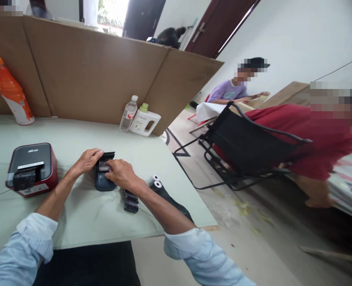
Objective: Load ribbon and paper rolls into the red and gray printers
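Observation:
A small dark portable receipt printer (105, 184) lies on the pale green table cover with its black lid (109, 154) raised. My left hand (90, 160) grips its far left side beside the lid, thumb and fingers closed. Bent fingers of my right hand (122, 174) pinch at the right end of a greyish paper roll (104, 168) in the open compartment; the fingertips are partly hidden. Just right of the printer sits a black wrapped object (131, 201). Two white paper rolls (156, 181) lie beyond my right forearm, next to black plastic (174, 202).
A red and black label printer (32, 159) stands on the left. Along the cardboard screen (98, 75) stand an orange bottle (13, 93), a water bottle (129, 114) and a white jug (145, 122). Right of the table are a black folding chair (238, 139) and two people.

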Motion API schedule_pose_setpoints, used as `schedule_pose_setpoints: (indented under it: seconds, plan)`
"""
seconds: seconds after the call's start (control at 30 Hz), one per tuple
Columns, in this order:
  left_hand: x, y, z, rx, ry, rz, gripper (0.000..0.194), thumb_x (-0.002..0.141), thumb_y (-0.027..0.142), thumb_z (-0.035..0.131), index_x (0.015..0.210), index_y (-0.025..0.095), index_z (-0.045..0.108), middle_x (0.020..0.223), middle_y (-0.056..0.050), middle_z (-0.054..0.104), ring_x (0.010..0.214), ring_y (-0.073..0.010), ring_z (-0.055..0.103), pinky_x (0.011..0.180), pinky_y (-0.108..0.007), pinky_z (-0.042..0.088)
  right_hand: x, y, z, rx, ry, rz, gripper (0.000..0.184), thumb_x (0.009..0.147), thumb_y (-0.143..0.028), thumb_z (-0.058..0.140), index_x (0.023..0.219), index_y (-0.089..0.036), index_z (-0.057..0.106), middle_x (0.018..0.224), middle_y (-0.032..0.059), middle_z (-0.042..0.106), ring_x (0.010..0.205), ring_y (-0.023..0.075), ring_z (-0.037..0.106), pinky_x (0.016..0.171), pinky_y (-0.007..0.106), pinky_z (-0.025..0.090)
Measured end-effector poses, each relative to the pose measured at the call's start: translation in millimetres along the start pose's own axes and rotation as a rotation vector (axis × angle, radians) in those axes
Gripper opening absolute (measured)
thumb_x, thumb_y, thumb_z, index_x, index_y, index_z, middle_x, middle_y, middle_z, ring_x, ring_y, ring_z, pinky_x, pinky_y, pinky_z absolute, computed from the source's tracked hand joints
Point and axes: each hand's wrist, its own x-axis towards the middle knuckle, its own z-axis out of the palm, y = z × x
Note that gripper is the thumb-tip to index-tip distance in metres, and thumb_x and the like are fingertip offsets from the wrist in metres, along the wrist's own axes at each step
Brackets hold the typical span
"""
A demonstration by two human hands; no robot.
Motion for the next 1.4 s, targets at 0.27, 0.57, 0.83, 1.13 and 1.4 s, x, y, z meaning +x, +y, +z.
schedule_pose_setpoints:
  seconds: [0.27,0.57,0.83,1.13,1.4]
  plan:
    - [-1.1,0.5,-0.4,-0.003,-0.004,0.006,0.043,0.094,0.058,0.041,0.074,0.021,0.053,0.073,0.001,0.054,0.074,-0.0169,0.049,0.066,-0.028,0.04,0.4,0.0,-10.1,0.06,-0.05,-0.045,0.024,0.095,-0.032,0.061,0.115,-0.024,0.073,0.109,0.0057,0.077,0.103,0.0233,0.069,0.081,0.029,0.044]
    - [-1.4,3.2,-1.1,-0.007,0.002,0.008,0.043,0.093,0.058,0.042,0.071,0.021,0.048,0.07,0.001,0.05,0.07,-0.0163,0.045,0.064,-0.028,0.038,3.9,-2.1,-1.3,-0.131,0.034,-0.053,0.029,0.106,-0.034,0.049,0.127,-0.021,0.063,0.121,0.0132,0.074,0.115,0.0286,0.068,0.091,0.035,0.047]
    - [-1.1,2.0,-0.5,0.002,-0.001,0.015,0.043,0.094,0.057,0.041,0.072,0.021,0.049,0.072,0.001,0.051,0.071,-0.0159,0.046,0.065,-0.028,0.039,12.7,-4.7,-1.0,-0.196,-0.008,-0.082,0.032,0.104,-0.029,0.051,0.132,-0.022,0.066,0.125,0.0145,0.074,0.116,0.0287,0.07,0.093,0.035,0.049]
    - [-0.2,1.0,0.5,-0.005,0.008,0.005,0.043,0.094,0.058,0.042,0.072,0.021,0.048,0.07,0.003,0.048,0.07,-0.0156,0.044,0.065,-0.028,0.039,11.5,-8.8,-0.4,-0.248,0.031,-0.072,0.028,0.106,-0.031,0.052,0.127,-0.02,0.065,0.122,0.0153,0.074,0.117,0.0291,0.07,0.093,0.036,0.051]
    - [1.5,0.5,0.7,0.009,0.012,0.002,0.045,0.094,0.059,0.04,0.071,0.021,0.049,0.07,0.002,0.049,0.071,-0.0163,0.045,0.066,-0.029,0.038,16.2,-11.4,-1.0,-0.258,0.002,-0.102,0.028,0.105,-0.03,0.052,0.127,-0.017,0.066,0.123,0.0162,0.074,0.115,0.0282,0.071,0.093,0.035,0.051]
